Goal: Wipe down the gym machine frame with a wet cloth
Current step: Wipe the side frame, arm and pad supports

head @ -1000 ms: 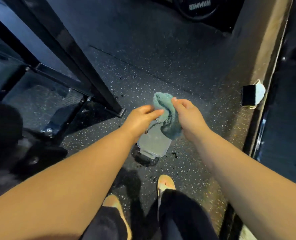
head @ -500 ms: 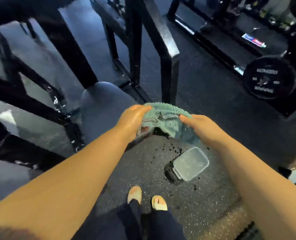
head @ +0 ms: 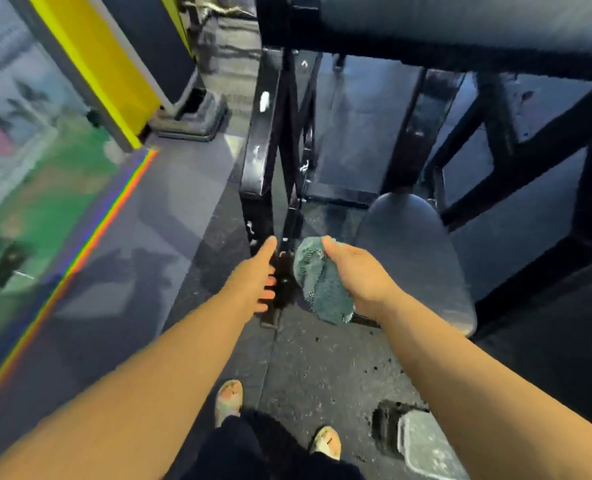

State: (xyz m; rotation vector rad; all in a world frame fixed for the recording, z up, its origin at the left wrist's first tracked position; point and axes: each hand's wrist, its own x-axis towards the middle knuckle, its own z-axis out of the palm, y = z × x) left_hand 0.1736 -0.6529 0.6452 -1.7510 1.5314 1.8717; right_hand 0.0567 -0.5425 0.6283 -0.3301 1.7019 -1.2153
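Observation:
A bunched teal cloth (head: 319, 282) hangs from my right hand (head: 360, 275), which grips its upper edge. My left hand (head: 256, 275) is empty, its fingers loosely spread, just left of the cloth and no longer touching it. Both hands are held in front of the black gym machine frame (head: 263, 143), whose upright bars rise from the speckled floor directly beyond my fingers. The frame's grey padded seat (head: 412, 258) lies to the right of the cloth.
A clear plastic container (head: 426, 445) sits on the wet rubber floor at the lower right, near my feet. A yellow post (head: 107, 64) and a green mat with a rainbow edge (head: 28, 220) are to the left. More black frame bars (head: 530, 157) cross at the right.
My view swung left from the container toward the machine frame. My left hand let go of the cloth, which now hangs from my right hand alone.

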